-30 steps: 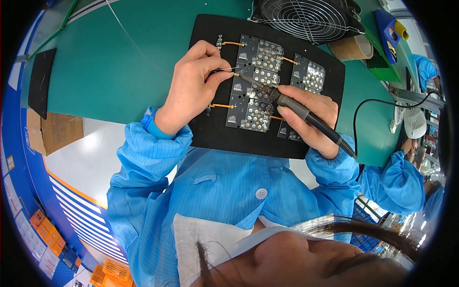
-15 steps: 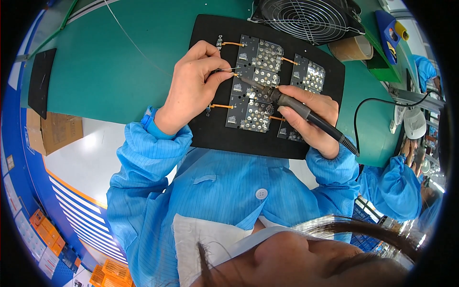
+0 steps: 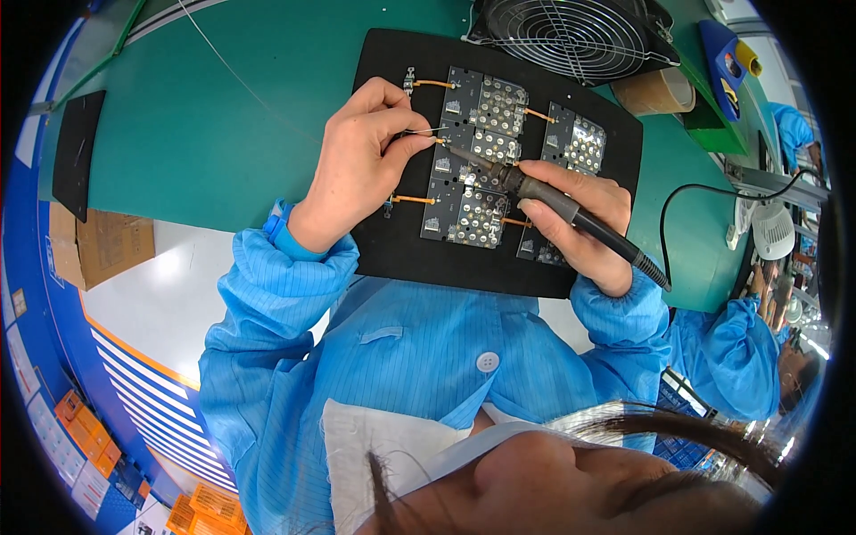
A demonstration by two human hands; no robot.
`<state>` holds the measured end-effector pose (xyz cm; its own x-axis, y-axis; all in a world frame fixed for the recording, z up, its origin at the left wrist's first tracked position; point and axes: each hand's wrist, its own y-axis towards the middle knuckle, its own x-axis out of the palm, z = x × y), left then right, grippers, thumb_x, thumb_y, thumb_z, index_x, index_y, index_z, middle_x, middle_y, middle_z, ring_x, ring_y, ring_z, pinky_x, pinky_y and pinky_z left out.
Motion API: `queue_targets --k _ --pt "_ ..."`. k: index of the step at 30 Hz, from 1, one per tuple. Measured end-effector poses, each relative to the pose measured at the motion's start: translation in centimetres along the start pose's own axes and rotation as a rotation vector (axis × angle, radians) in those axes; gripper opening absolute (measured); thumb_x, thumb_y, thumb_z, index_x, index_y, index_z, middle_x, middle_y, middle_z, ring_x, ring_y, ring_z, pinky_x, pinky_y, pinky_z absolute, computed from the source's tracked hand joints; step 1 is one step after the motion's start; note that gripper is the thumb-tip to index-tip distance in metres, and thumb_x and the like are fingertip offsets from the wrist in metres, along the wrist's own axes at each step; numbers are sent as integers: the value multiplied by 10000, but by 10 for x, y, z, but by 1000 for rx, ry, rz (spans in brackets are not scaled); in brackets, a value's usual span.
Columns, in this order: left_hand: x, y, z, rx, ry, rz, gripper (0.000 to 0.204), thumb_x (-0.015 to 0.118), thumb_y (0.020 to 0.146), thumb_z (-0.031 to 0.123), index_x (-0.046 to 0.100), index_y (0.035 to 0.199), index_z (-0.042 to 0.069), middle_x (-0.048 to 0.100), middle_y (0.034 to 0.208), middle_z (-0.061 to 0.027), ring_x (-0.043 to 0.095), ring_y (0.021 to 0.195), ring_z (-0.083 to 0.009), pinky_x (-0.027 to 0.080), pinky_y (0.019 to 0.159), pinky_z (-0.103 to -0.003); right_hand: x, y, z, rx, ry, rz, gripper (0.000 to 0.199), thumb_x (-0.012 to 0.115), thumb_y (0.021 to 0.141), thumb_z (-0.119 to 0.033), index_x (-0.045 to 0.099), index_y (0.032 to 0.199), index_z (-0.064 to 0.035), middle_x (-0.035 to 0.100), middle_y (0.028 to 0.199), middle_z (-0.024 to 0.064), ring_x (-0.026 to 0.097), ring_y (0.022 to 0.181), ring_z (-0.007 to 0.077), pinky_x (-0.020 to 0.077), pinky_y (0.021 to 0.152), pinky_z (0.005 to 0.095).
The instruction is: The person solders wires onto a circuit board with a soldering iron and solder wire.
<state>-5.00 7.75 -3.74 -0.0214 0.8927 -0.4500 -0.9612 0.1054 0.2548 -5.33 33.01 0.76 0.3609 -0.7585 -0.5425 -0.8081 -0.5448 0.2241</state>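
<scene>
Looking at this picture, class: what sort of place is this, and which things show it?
Probably an electronics assembly bench. The right hand holds a soldering iron to circuit boards on a black mat, a fan stands behind, and the person wears a blue work coat.

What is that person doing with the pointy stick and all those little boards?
A person in a blue coat is soldering. The right hand holds a soldering iron like a pen, its tip touching the edge of a dark circuit board. The left hand pinches a thin solder wire and feeds it to the same spot. Several boards with orange leads lie on a black mat on a green table. A fan sits behind the mat.
</scene>
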Motion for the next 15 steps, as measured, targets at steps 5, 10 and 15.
queue_targets --k 5,10,15 --pt "0 1 1 -14 -1 -9 107 707 762 -67 680 861 -37 534 888 -83 547 666 -163 426 562 -280 -4 0 -1 -30 -6 -11 329 748 809 -125 672 1093 22 715 793 137 709 658 204 540 565 262" --pt "-5 -1 -3 -50 -21 -4 130 687 789 -65 645 906 -26 531 905 -75 524 653 -144 420 558 -269 -19 -12 -5 -25 -53 41 328 737 795 -128 679 1078 27 714 820 159 712 679 230 551 621 277" --pt "-21 -10 -8 -56 -111 21 110 606 851 -74 539 913 -12 516 940 -72 505 686 -143 420 584 -252 -45 -51 -10 134 -112 367 327 710 816 -131 669 1084 51 714 865 156 712 759 218 551 704 291"
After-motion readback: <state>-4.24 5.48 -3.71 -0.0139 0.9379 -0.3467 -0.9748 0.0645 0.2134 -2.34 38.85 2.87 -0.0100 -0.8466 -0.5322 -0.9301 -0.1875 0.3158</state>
